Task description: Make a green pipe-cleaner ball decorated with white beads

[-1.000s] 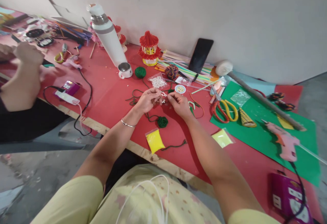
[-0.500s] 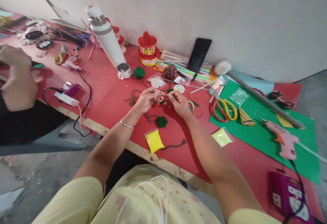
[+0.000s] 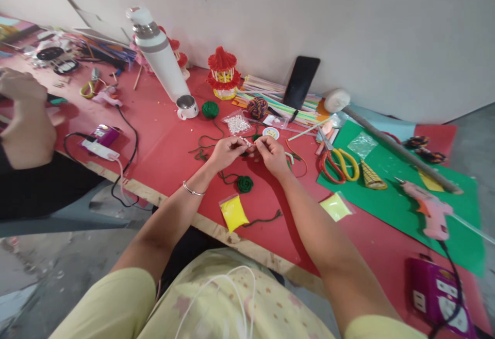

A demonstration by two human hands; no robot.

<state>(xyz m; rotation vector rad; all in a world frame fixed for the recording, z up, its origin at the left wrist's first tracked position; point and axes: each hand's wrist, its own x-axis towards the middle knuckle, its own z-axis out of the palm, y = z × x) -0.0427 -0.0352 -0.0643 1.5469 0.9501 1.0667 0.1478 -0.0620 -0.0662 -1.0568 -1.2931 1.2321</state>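
Over the red tabletop, my left hand pinches a short string of white pearl beads between thumb and fingers. My right hand is close beside it, its fingertips pinched at the right end of the beads; exactly what they grip there is too small to make out. Just behind the hands lies a clear bag of white beads. Dark green yarn trails to the left of my left hand, and a green yarn rosette lies below the hands. Nearer me is a yellow packet.
A white flask, a metal cup and a red paper lantern stand behind. Scissors and a pink glue gun lie right, on green sheet. Another person's arm rests at far left.
My left hand has shifted slightly right and its fingers have closed further over the beads, which now show as a short row. My right hand stays almost in place.
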